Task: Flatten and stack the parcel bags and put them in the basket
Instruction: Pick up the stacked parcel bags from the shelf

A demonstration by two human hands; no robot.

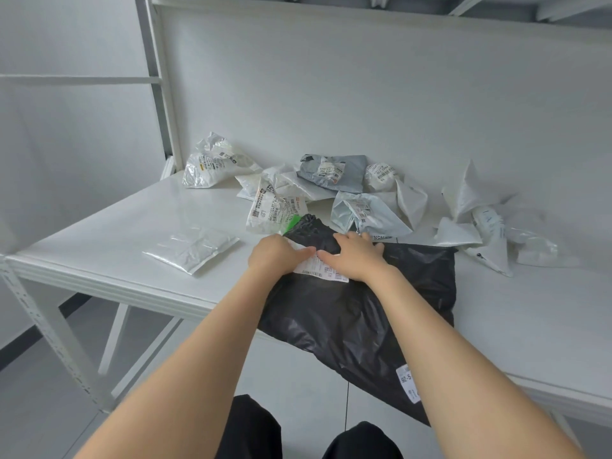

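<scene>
Left hand (276,256) and right hand (356,260) side by side, fingers flat, pressing label (311,268) on black parcel bag (364,309). Bag overhangs surface (132,210) at 6 o'clock. Crumpled bags (334,172) crowd its 12 o'clock end, more crumpled ones (486,223) at 2, flattened bag (192,251) at 9.

A white sticker (408,383) on the black parcel bag (357,313), past the table's (99,246) front edge, reads "92-5"; shipping labels (268,207) on the other bags (367,213) are too blurred
</scene>
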